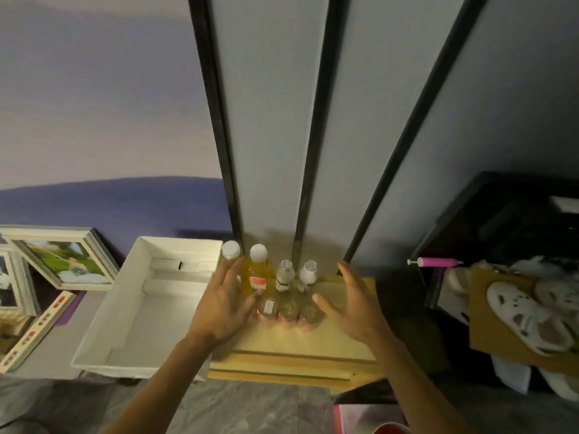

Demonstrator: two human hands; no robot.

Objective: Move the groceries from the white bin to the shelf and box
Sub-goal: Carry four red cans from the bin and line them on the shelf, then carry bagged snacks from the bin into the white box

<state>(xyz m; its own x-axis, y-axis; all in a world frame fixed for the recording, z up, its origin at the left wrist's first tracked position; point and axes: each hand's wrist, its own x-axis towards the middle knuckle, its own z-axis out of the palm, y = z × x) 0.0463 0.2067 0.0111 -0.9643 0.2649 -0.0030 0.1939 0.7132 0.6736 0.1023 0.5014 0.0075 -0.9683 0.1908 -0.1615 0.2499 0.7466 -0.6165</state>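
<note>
Seven groceries stand upright on the wooden shelf, all between the two hands; at the back are two tall yellow bottles with white caps, a small clear bottle and a small white-capped bottle; in front of them is a row of three jars. The left hand is spread with straight fingers; its fingertips lie against the left-most yellow bottle, and whether they press it or only brush it I cannot tell. The right hand is spread too and holds nothing; it hovers just to the right of the cluster, thumb pointing toward the right-most jar, apart from it.

Every long axis here runs vertically, so any nudge has to come from the side and low down, or the tall bottles may tip; the left hand is the nearer one for those, the right hand for the jars and the white-capped bottle.

Left of the shelf sits the white bin, touching or just beside it; no groceries show inside from this view, so the transfer looks close to finished, with tidying the group as the likely step in hand. Which thing is the box, I cannot tell.
</note>
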